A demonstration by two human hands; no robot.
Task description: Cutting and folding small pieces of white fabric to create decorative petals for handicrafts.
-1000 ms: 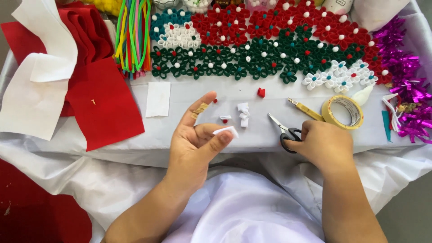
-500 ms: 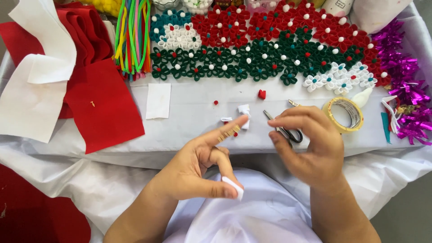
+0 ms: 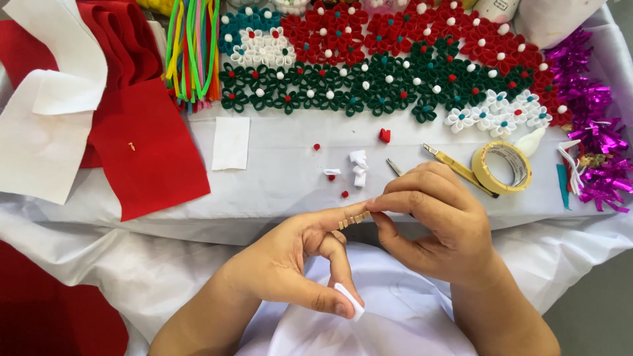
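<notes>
Counter (image 3: 290,178) draped in white cloth. Far edge: rows of red, green, white and teal felt flowers (image 3: 389,72) with bead centres. Left: red felt (image 3: 148,151) with white felt (image 3: 39,138) lying over it, and a bundle of green, yellow and pink cords (image 3: 191,53). A small white square (image 3: 231,143) lies flat beside the red felt. Mid-counter: loose red beads (image 3: 316,147), a red scrap (image 3: 384,135), folded white petals (image 3: 359,166). Right: tape roll (image 3: 502,167) with a yellow cutter (image 3: 458,168) just beside it, and purple tinsel (image 3: 590,132) at the edge. A metal tip (image 3: 393,166), probably scissors, shows above the right hand; the rest is hidden behind that hand. Both hands are held at the near counter edge, above the white-clothed lap. Left hand (image 3: 290,264): thumb and one curled finger are pinched closed on a white felt piece (image 3: 348,302), low, off the counter; the index finger is stretched out straight, with small tan tape strips (image 3: 354,219) stuck in a row near its tip. Right hand (image 3: 438,224): fingers curled inward, the thumb and forefinger tips are closed together at the end of the strip row, touching the left index fingertip. Cannot tell if a strip is actually gripped between them.
</notes>
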